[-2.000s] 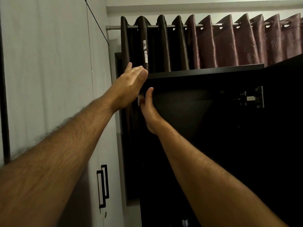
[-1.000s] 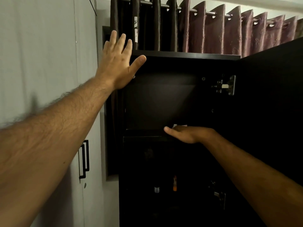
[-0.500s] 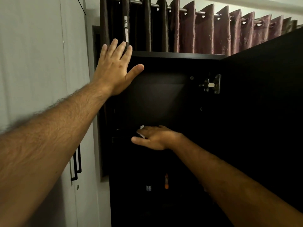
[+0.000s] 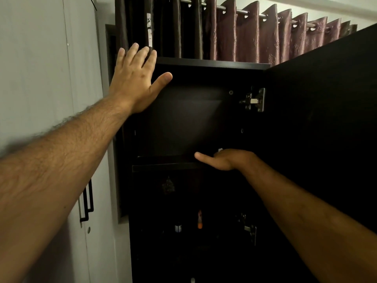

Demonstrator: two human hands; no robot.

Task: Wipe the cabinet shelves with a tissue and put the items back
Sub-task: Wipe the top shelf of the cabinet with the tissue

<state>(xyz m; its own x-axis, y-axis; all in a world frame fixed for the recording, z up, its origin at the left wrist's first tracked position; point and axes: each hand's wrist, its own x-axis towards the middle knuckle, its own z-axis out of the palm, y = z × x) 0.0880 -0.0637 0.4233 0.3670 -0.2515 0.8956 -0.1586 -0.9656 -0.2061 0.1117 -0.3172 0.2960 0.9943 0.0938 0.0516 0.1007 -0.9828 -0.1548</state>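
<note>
- Two bare hands reach up into a tall dark cabinet (image 4: 204,66) whose door (image 4: 326,99) stands swung open on the right.
- Four straight fingers (image 4: 140,56) of the left hand (image 4: 135,82) lie close together and point up, tips at the cabinet's top left corner; the thumb is splayed to the right, over the dark opening.
- That hand lies flat with its back to the camera and holds nothing; its forearm runs down to the near left corner.
- Fingers of the right hand (image 4: 228,159) are mostly hidden behind the palm, so how far they curl cannot be told; only the thumb shows plainly, pointing left.
- A small white scrap of tissue (image 4: 220,149) peeks out above the knuckles, so the hand presses it onto the upper shelf (image 4: 163,166), right of the middle.
- Its wrist bends at the shelf's front edge and the forearm slopes down to the near right corner.
- Compared with half a second ago, the right hand and tissue have slid rightward along the shelf, from left of the middle.
- Left hand keeps its flat spread pose at the same top corner.
- Below the shelf, small items sit in the gloom, among them an orange object (image 4: 200,221) and a white one (image 4: 178,228).
</note>
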